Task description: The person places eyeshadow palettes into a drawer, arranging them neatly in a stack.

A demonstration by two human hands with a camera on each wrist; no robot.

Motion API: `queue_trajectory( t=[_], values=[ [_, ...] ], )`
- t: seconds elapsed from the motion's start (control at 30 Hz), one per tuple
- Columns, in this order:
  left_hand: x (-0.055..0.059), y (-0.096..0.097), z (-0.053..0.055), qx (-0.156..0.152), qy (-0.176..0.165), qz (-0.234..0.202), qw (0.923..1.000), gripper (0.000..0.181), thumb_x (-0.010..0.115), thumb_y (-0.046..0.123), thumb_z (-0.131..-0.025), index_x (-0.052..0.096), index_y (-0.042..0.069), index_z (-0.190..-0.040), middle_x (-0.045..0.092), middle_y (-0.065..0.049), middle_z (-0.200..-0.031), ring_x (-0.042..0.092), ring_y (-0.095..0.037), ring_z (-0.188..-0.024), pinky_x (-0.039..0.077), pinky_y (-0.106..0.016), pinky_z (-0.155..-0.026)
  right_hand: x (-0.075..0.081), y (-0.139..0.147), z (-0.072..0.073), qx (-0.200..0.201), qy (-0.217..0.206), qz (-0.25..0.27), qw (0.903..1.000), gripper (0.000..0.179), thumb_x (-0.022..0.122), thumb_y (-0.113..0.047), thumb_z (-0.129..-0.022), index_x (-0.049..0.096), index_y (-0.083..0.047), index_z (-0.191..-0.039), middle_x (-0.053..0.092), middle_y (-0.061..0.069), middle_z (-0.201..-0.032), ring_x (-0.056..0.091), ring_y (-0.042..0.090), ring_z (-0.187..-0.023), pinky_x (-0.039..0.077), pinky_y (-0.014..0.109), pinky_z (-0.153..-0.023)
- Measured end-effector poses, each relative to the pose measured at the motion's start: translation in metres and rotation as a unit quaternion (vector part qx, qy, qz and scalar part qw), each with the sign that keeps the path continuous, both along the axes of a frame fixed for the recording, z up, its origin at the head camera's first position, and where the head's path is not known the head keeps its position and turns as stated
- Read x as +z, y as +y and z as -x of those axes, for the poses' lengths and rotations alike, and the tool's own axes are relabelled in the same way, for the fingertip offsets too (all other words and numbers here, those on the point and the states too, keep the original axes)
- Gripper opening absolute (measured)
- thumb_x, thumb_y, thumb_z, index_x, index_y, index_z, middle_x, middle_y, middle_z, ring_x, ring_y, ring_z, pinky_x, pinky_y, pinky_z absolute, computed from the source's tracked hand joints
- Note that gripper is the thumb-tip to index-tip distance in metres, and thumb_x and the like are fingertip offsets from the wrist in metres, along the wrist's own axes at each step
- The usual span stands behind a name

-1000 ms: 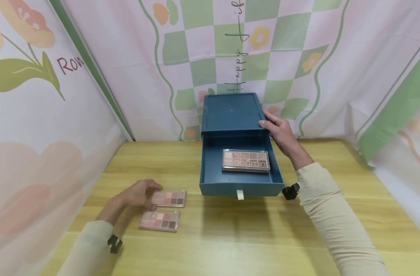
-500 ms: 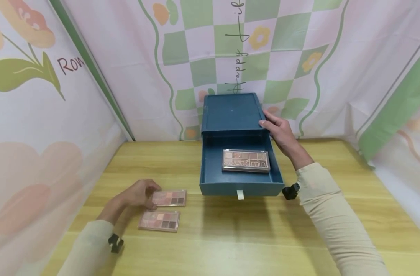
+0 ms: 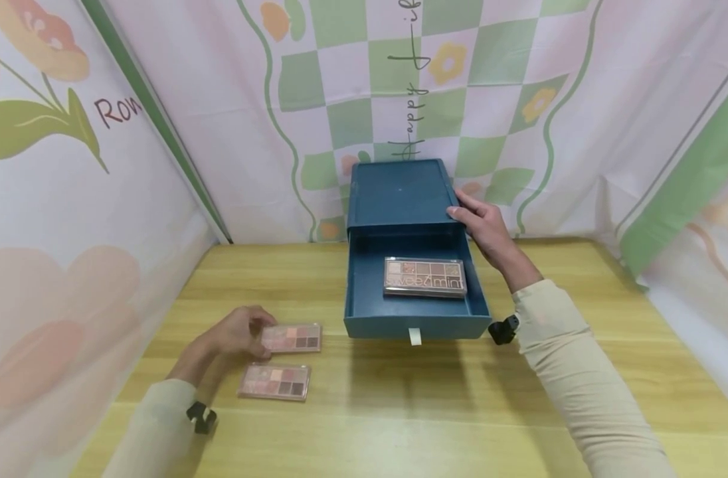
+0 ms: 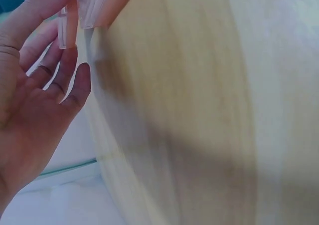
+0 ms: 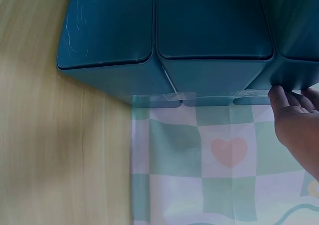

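Note:
My left hand (image 3: 240, 334) pinches the left end of a clear-lidded eyeshadow palette (image 3: 291, 338) with pink and brown pans. The left wrist view shows that palette's edge (image 4: 67, 30) between thumb and fingers. Just nearer to me a matching palette (image 3: 275, 382) lies on the table. At the back, my right hand (image 3: 491, 232) rests on the upper right side of a dark blue drawer cabinet (image 3: 400, 192), thumb on its top edge. Its top drawer (image 3: 418, 327) is pulled out, with a larger "sweet mint" palette (image 3: 424, 277) lying inside toward the right.
Wood-grain table (image 3: 400, 425) under everything. Printed curtains (image 3: 220, 99) close off the back and both sides, the back one right behind the cabinet. In the right wrist view the cabinet's lower tiers (image 5: 107, 25) show, stacked and taped. A white pull tab (image 3: 415, 336) hangs from the drawer front.
My left hand has shifted the upper palette slightly away from me, widening the gap to the nearer one. The right hand and the drawer stay as they were.

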State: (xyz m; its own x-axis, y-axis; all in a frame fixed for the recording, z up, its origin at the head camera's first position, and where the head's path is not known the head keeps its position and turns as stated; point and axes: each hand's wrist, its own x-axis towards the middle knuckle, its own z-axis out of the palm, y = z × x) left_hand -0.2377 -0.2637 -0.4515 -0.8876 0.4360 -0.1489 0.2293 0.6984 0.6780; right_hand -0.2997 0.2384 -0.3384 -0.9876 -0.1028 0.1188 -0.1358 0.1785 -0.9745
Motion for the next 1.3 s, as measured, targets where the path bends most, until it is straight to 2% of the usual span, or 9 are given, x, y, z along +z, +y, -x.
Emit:
queue_trajectory(
  t=[0.1,0.2,0.3,0.4,0.6,0.73,0.9,1.13,1.3],
  values=[
    [0.002,-0.001,0.000,0.001,0.005,-0.004,1.0000,0.060,0.091,0.012,-0.062,0.068,0.005,-0.117,0.067,-0.012,-0.119,0.060,-0.030,-0.114,0.047,-0.057,-0.108,0.000,0.000,-0.001,0.002,0.000,-0.002,1.0000,0.070,0.056,-0.036,-0.102,0.023,-0.017,-0.161,0.013,0.002,-0.173,0.032,0.016,-0.151,0.045,0.009,-0.098],
    [0.003,-0.002,-0.001,0.002,0.003,-0.006,1.0000,0.061,0.090,0.013,-0.062,0.068,0.004,-0.118,0.067,-0.013,-0.120,0.059,-0.031,-0.116,0.048,-0.057,-0.108,0.000,0.001,-0.002,-0.003,0.005,-0.003,1.0000,0.070,0.057,-0.036,-0.102,0.024,-0.016,-0.161,0.016,0.004,-0.172,0.052,0.005,-0.115,0.045,0.010,-0.086],
    [0.005,-0.001,-0.001,0.006,-0.003,-0.008,0.9999,0.061,0.090,0.012,-0.062,0.068,0.004,-0.118,0.067,-0.013,-0.121,0.059,-0.031,-0.116,0.047,-0.057,-0.109,-0.001,0.001,-0.002,-0.008,0.010,-0.002,0.9999,0.069,0.057,-0.035,-0.102,0.026,-0.016,-0.161,0.020,0.005,-0.172,0.042,-0.002,-0.075,0.042,0.012,-0.073],
    [0.007,0.000,-0.002,0.008,-0.006,-0.006,0.9999,0.059,0.090,0.011,-0.062,0.068,0.005,-0.116,0.067,-0.012,-0.119,0.059,-0.029,-0.114,0.047,-0.057,-0.109,-0.001,0.001,-0.002,-0.009,0.012,0.005,0.9999,0.067,0.057,-0.033,-0.102,0.027,-0.018,-0.160,0.033,0.006,-0.166,0.031,0.002,-0.057,0.038,0.017,-0.061],
    [0.014,0.001,-0.004,0.017,-0.015,-0.007,0.9997,0.061,0.090,0.013,-0.060,0.067,0.007,-0.116,0.066,-0.009,-0.116,0.057,-0.026,-0.112,0.049,-0.051,-0.105,-0.001,0.001,-0.002,-0.011,0.010,0.008,0.9999,0.066,0.056,-0.033,-0.102,0.028,-0.020,-0.160,0.044,0.003,-0.149,0.028,0.006,-0.051,0.034,0.021,-0.056],
    [0.021,0.001,-0.004,0.008,-0.006,-0.018,0.9998,0.060,0.091,0.013,-0.062,0.065,0.004,-0.116,0.066,-0.011,-0.114,0.057,-0.026,-0.110,0.049,-0.043,-0.101,-0.002,0.001,-0.001,-0.010,0.011,0.008,0.9999,0.067,0.056,-0.033,-0.103,0.027,-0.017,-0.160,0.042,0.005,-0.154,0.026,0.007,-0.051,0.036,0.020,-0.058],
    [0.030,0.001,-0.002,-0.012,0.014,-0.033,0.9993,0.059,0.090,0.016,-0.063,0.066,0.002,-0.114,0.067,-0.012,-0.111,0.057,-0.023,-0.105,0.048,-0.037,-0.099,-0.002,0.002,0.000,-0.004,0.012,0.012,0.9998,0.068,0.055,-0.031,-0.103,0.024,-0.014,-0.161,0.019,0.006,-0.171,0.024,0.008,-0.053,0.038,0.018,-0.065],
    [0.049,-0.002,0.002,-0.023,0.045,-0.038,0.9980,0.056,0.089,0.013,-0.064,0.066,0.000,-0.113,0.068,-0.013,-0.108,0.059,-0.020,-0.102,0.050,-0.036,-0.097,-0.003,0.001,-0.001,-0.010,0.009,0.013,0.9998,0.065,0.056,-0.032,-0.103,0.028,-0.018,-0.160,0.042,0.000,-0.149,0.027,0.006,-0.051,0.034,0.020,-0.056],
    [0.070,-0.002,0.000,-0.015,0.060,-0.048,0.9969,0.055,0.087,0.014,-0.066,0.066,-0.002,-0.114,0.068,-0.015,-0.111,0.058,-0.019,-0.102,0.049,-0.039,-0.097,-0.003,0.001,0.000,-0.007,0.011,0.022,0.9997,0.067,0.057,-0.031,-0.102,0.028,-0.016,-0.160,0.039,0.002,-0.155,0.027,0.006,-0.051,0.037,0.019,-0.059]
  ],
)
